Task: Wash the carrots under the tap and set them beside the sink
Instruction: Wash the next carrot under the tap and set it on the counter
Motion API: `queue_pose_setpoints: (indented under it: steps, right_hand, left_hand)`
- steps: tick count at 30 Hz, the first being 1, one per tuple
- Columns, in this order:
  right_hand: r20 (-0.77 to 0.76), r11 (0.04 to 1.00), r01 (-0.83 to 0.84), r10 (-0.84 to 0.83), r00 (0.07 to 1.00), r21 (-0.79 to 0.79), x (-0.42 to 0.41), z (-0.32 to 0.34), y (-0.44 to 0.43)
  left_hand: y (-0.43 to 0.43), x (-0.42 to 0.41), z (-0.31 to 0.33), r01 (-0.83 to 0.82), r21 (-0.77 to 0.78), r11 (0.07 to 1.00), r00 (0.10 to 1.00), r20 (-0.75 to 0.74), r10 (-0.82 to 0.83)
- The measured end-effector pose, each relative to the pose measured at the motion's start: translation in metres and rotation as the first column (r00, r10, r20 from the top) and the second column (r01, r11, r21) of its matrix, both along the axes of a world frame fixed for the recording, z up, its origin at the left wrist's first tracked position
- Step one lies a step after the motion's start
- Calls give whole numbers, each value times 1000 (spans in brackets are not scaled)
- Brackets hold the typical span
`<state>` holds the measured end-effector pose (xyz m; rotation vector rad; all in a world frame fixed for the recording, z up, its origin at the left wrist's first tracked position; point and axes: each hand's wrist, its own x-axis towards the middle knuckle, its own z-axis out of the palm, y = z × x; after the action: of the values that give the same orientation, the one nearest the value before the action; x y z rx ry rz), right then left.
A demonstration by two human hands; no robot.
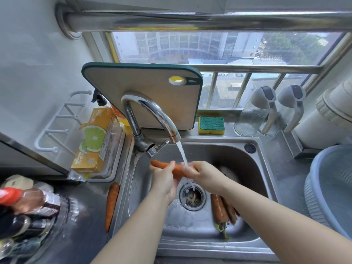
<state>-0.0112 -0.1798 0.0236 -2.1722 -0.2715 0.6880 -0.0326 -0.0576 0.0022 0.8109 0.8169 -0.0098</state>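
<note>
Looks like you're early on: one carrot (112, 206) sits on the worktop (85, 216) beside the sink (190, 225), your left hand (163, 180) and right hand (198, 173) both grip a second carrot (177, 169) under the running tap (152, 115), and the dirty carrots (221, 208) wait in the basin.

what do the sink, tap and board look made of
Sink: looks like stainless steel, brushed dull grey with soft reflections.
Tap: metal, likely chromed, mirror-bright with sharp highlights.
Board: pale beige face with a dark green rim, probably plastic or composite.
</note>
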Motion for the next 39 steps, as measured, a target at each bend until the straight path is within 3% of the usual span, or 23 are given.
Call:
queue_pose_setpoints:
  steps: [2, 4, 6, 7, 8, 9, 11, 12, 13, 16, 17, 21, 26, 29, 33, 37, 39]
  right_hand:
    - [2, 994, -2, 1, 1000, 109, -2, -1, -1]
    - [-20, 959, 92, -90, 996, 268, -4, -3, -5]
    - [-65, 920, 174, -162, 985, 350, -6, -3, -8]
    - [-67, 913, 196, -184, 981, 357, -7, 0, -9]
    - [-67, 911, 205, -194, 979, 359, -8, 1, -10]
    - [-66, 914, 215, -205, 977, 345, -8, 2, -11]
    - [-51, 930, 202, -196, 979, 306, -5, 3, -15]
    - [-46, 937, 192, -186, 981, 291, -3, 2, -17]
    - [-46, 942, 189, -183, 982, 277, -1, 2, -17]
    - [-41, 947, 215, -212, 976, 238, 2, 3, -11]
    - [-62, 938, 255, -247, 967, 236, 4, 2, -10]
    - [-136, 901, 360, -336, 932, 241, 7, -6, -3]
    - [-278, 810, 476, -397, 875, 341, -3, -7, 11]
    - [-366, 786, 451, -307, 878, 423, -5, -6, 8]
    - [-478, 749, 398, -124, 870, 530, -4, -7, -1]
    - [-442, 757, 383, -140, 886, 529, 1, -2, -7]
    - [-446, 763, 364, -111, 888, 534, 4, 0, -10]
  left_hand:
    - [3, 1, 9, -122, -17, 992, 992, -21, 122]
    - [5, -2, 18, -134, 20, 991, 990, -34, 135]
    - [7, -8, 16, 7, 154, 988, 994, -109, 10]
    - [9, -10, 12, 160, 316, 935, 973, -209, -96]
    - [10, -12, 9, 352, 489, 798, 923, -324, -208]
    - [11, -14, 6, 491, 627, 605, 868, -409, -280]
    - [11, -17, 3, 618, 768, 167, 757, -525, -390]
    - [12, -18, 3, 625, 781, 25, 704, -549, -450]
    - [12, -18, 5, 617, 787, -9, 667, -529, -524]
    - [14, -26, 10, 619, 753, 223, 625, -300, -721]
    - [12, -28, 10, 607, 760, 234, 614, -262, -744]
    - [6, -31, 8, 497, 864, 86, 562, -244, -790]
    - [5, -34, 7, 423, 904, 53, 671, -273, -690]
    - [8, -37, 7, 352, 935, 48, 732, -243, -637]
    - [10, -36, 8, 379, 909, 173, 748, -191, -636]
    - [11, -26, 7, 526, 741, 418, 713, -116, -691]
    - [15, -23, 9, 584, 670, 457, 692, -118, -712]
